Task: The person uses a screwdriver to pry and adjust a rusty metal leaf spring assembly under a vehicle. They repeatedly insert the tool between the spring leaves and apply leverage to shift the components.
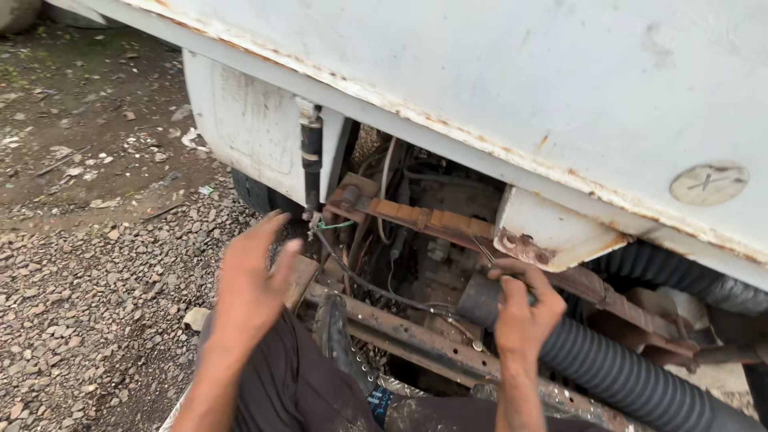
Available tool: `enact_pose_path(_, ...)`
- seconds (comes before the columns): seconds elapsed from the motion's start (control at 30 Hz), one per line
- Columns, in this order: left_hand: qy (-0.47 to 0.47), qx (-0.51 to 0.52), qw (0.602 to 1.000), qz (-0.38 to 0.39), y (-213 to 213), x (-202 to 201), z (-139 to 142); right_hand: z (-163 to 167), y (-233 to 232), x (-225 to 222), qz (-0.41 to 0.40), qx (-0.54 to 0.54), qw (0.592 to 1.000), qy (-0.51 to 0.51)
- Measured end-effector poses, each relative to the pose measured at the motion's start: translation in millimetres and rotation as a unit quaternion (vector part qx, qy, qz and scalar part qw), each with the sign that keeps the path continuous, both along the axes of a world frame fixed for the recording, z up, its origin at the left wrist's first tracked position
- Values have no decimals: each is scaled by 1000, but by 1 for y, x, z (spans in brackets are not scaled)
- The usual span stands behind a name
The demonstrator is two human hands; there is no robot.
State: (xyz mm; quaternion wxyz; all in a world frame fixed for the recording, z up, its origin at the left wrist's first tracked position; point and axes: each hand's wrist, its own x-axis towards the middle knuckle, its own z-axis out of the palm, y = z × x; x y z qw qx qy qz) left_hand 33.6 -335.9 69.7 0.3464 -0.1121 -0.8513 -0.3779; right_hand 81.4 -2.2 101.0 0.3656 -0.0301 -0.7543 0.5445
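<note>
— What's the right hand [522, 308] doing?
— It's clenched around the end of the ribbed black hose [616, 372], which runs down to the right under the rusty white vehicle body [512, 80].
— And the left hand [252, 276]?
— Released, fingers spread, holding nothing, just beside the rusty frame rail [416, 340] and the loose cables [360, 280], above the gravel [96, 304].
</note>
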Motion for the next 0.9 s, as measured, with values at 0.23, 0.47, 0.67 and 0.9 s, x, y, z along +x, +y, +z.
enact_pose_path(0.23, -248, 70, 935, 243, -176, 104, -124, 57, -36, 72, 23, 24, 998, -46)
enact_pose_path(0.47, -245, 86, 912, 317, -239, 113, -237, 101, 63, 139, 170, 48, 964, -197)
enact_pose_path(0.67, -249, 153, 918, 267, -235, 111, -202, 123, 219, 172, 354, 345, 861, -121)
enact_pose_path(0.9, -170, 198, 947, 187, -270, 91, -209, 104, 265, 211, 258, 211, 892, -305)
